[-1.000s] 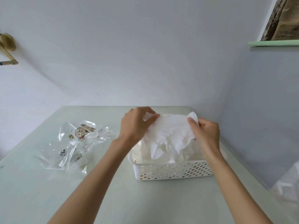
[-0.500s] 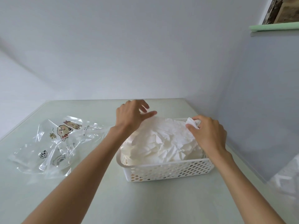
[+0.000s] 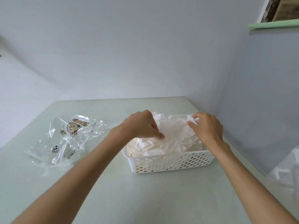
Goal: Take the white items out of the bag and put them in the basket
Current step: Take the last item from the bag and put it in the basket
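A pale green table [image 3: 145, 199] meets plain grey-white walls [image 3: 145, 54].

A pale green table [image 3: 153, 199] with a smooth, glossy top fills the lower part of the view. Its far edge meets a plain white wall [image 3: 129, 54]. Along the right side stands a flat grey-blue panel [image 3: 262, 102]. High in the upper right corner, a mint green ledge [image 3: 273, 25] juts out, with something brown and wooden-looking [image 3: 284, 8] above it, too cropped to identify.

Soft even daylight, faint shadows, wide-angle bending at edges, slight motion blur
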The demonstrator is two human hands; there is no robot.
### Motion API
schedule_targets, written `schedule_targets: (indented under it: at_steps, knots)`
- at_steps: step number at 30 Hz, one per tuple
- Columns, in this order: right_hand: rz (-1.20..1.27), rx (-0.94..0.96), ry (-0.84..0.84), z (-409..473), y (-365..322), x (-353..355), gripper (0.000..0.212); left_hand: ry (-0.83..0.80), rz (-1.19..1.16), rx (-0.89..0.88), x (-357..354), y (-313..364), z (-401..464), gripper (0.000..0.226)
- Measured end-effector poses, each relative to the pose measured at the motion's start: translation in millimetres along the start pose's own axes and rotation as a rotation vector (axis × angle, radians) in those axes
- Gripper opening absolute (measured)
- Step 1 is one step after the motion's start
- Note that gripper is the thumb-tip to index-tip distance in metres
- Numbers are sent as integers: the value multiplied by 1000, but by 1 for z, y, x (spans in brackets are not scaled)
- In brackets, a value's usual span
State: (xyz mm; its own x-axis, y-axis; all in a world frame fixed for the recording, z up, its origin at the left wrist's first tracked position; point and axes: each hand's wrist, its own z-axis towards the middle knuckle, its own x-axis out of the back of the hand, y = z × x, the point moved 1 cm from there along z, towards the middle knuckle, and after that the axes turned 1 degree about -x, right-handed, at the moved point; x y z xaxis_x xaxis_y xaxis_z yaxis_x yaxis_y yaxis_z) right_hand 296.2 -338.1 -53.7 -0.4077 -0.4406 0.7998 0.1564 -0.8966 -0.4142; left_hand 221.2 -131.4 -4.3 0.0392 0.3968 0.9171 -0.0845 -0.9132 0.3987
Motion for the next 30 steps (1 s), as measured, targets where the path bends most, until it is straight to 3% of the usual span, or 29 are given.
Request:
schedule_targets:
  at_steps: [3,8,11,13,14,15,17,19,21,24,30]
  knots:
    - [34,-19,-10,0,2,1,23,-18,31,16,5,-15,-8,24]
    - [119,-36,-104,-1,0,7,34,-18,19,23,14,-25,-30,33]
    - [322,-53,-21,-2,7,34,41,201,-61,37,42,-35,-45,34]
    - [398,65,158,-9,0,45,31,406,-80,27,45,-37,-39,35]
    - [405,165,169,-13,-10,43,28,429,-22,-8,40,-35,-30,43]
    - [371,275,101,-17,-22,37,31,367,64,-66,30,-30,-18,58]
    - [159,417,-203,-23,-40,13,47,123,229,-156,0,-19,4,86]
    - [-106,383,-510,-21,-37,-6,58,-47,349,-157,-24,-22,19,96]
    - [-239,297,-703,-17,-20,-12,62,-162,389,-141,-37,-30,23,97]
    - [-273,235,-830,-14,-2,-11,71,-247,369,-119,-41,-38,16,99]
    - [-408,228,-911,-13,2,-10,81,-331,492,-53,-43,-38,20,92]
